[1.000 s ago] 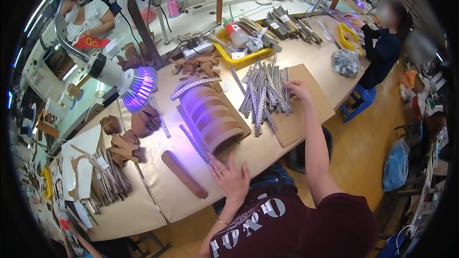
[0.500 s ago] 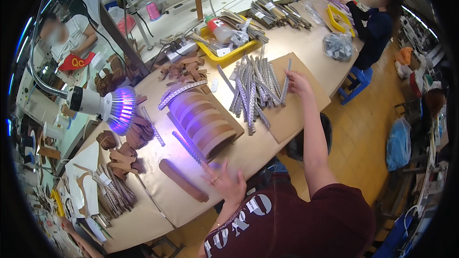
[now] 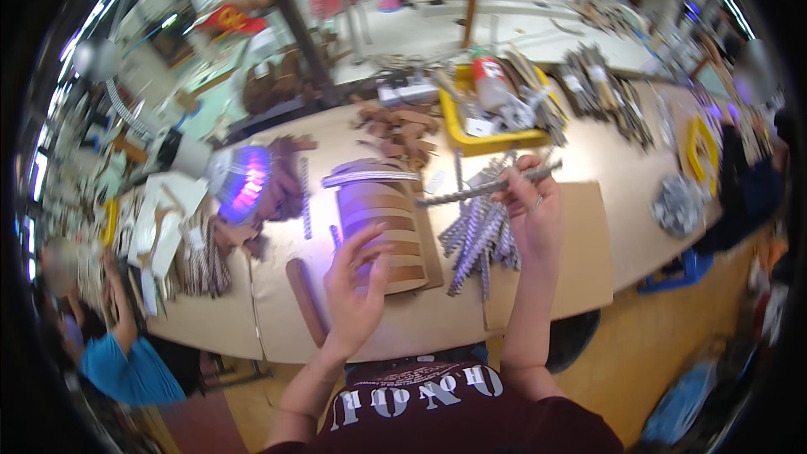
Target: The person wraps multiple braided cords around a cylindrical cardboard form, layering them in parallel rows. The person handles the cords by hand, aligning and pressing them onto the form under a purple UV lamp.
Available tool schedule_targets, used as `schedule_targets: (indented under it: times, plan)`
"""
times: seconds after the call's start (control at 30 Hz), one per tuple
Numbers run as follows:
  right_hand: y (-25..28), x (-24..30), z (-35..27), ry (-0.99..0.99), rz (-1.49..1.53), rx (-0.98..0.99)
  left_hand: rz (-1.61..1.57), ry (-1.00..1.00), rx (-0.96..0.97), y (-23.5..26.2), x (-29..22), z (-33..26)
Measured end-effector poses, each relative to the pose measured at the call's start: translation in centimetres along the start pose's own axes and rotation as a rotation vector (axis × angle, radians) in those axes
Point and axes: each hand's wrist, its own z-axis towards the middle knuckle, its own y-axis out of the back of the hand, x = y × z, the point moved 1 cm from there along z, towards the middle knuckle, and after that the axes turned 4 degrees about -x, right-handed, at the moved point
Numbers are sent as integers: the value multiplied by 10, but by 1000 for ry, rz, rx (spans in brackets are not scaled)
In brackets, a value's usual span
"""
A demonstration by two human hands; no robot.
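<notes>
My right hand (image 3: 533, 206) is raised above the pile and pinches a grey braided strip (image 3: 456, 195), which lies across to the left. Below it a heap of silvery braided strips (image 3: 481, 240) rests partly on a cardboard sheet (image 3: 580, 244). My left hand (image 3: 355, 290) has its fingers apart and holds nothing; it hovers in front of a curved brown form (image 3: 407, 256) with light bands across it. On the form's far end lies another pale braided strip (image 3: 370, 177). A brown bar (image 3: 306, 301) lies left of my left hand.
A lit lamp (image 3: 239, 181) leans over the table's left side. Behind are brown leather pieces (image 3: 395, 130) and a yellow tray (image 3: 496, 143) holding a bottle. Bundled strips (image 3: 605, 88) lie at the back right, near a clear bag (image 3: 679, 204). Other people sit around the tables.
The view has swung to the right. My right hand has lifted a braided strip off the pile and brought it level, leftward. My left hand has risen from the table beside the form.
</notes>
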Motion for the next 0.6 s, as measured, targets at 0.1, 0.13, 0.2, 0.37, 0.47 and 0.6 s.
schedule_targets:
  times: [0.1, 0.13, 0.2, 0.37, 0.47, 0.6]
  plan:
    - [-40, -24, 1, 15, -202, 182, -408, 302, -29, 9, 1, 25]
    - [-46, -29, 0, -45, -228, 240, -509, 352, -32, 14, 3, 30]
    - [-58, -41, -3, -89, -142, 333, -474, 279, -107, 23, 7, 34]
    - [-78, -73, -7, -170, -192, 347, -520, 267, -197, 47, 19, 39]
    - [-92, -86, -8, -222, -217, 336, -521, 221, -253, 62, 29, 44]
    - [-115, -98, -12, -268, -256, 301, -525, 215, -286, 84, 45, 45]
